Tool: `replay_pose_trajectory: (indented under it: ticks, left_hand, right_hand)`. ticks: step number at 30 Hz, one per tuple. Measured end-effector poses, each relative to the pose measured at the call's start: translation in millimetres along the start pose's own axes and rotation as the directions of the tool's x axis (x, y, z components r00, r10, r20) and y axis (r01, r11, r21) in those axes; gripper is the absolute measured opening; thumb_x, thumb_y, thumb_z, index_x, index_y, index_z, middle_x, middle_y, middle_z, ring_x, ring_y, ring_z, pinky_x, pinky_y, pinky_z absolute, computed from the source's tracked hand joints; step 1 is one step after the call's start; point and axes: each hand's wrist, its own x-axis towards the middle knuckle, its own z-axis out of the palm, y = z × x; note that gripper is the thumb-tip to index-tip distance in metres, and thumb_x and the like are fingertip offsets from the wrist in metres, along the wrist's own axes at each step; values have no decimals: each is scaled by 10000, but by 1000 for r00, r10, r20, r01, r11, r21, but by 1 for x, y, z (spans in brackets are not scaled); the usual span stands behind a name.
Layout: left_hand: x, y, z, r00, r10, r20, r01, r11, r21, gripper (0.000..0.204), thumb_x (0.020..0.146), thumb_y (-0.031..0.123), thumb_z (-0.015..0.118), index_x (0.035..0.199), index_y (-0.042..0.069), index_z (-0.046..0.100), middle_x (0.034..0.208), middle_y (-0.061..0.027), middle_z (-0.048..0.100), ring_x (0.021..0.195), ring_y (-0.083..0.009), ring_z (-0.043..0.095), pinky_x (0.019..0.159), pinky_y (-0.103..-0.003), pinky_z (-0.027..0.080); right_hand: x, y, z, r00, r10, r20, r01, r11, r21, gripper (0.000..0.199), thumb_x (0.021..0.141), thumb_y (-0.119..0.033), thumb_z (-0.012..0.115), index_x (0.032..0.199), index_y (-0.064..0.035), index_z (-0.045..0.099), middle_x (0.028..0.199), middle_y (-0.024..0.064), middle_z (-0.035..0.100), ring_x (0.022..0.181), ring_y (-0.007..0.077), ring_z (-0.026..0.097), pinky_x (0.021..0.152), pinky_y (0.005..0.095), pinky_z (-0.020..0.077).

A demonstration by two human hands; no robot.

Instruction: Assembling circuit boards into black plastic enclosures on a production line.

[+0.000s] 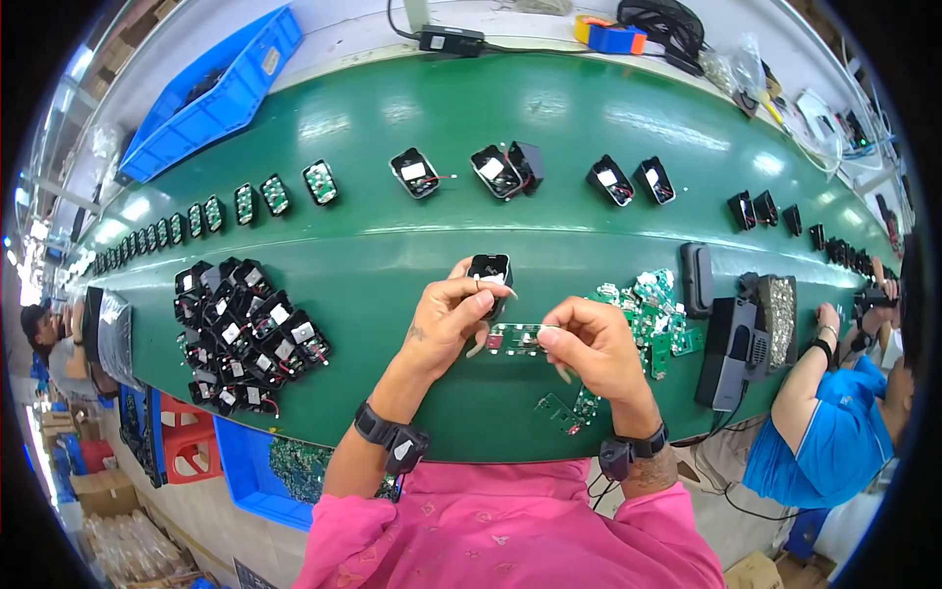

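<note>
My left hand [453, 316] is closed around a small black plastic housing [490, 265]. Thin wires seem to run by its thumb and fingertips. My right hand [597, 346] pinches the right end of a green circuit board [512, 339], which lies level just below the housing, its left end near my left fingers. The board carries a red part near its left end. To the right of my right hand lies a loose heap of green circuit boards [655, 312]. Another few small boards [569, 410] rest below that hand.
A pile of black housings [250, 329] covers the left of the green table [392, 432]. Housings with boards [276, 195] line the far left; open ones [415, 175] stand ahead. A blue crate [211, 113] sits back left. A grey device [728, 353] and a co-worker [824, 422] are right.
</note>
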Motion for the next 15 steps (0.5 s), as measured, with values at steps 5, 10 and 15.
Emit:
replay_pose_trajectory:
  ticks: [5,10,15]
  left_hand:
    - [-3,6,15,993,50,104,-82,937,340,154,903,74,654,989,-15,744,1321,-103,467,963,-136,620,692,-242,538]
    - [-7,-2,25,962,209,178,-272,804,528,247,768,-81,682,954,64,755,1312,-120,478,972,-193,624,786,-308,532]
    - [-5,-5,27,936,270,227,-353,699,622,209,786,-44,714,965,59,746,1300,-129,472,871,-206,632,735,-313,532]
  right_hand:
    - [1,4,1,999,-20,-35,25,991,131,160,964,-133,630,902,14,617,712,18,611,590,62,588,508,199,468]
    - [7,11,-1,995,61,-80,-51,992,118,184,957,-154,644,844,-11,621,673,-21,568,543,20,512,437,182,373]
    - [9,11,-4,987,110,-113,-97,988,116,189,946,-159,658,832,-14,619,652,-26,560,510,17,488,418,183,348]
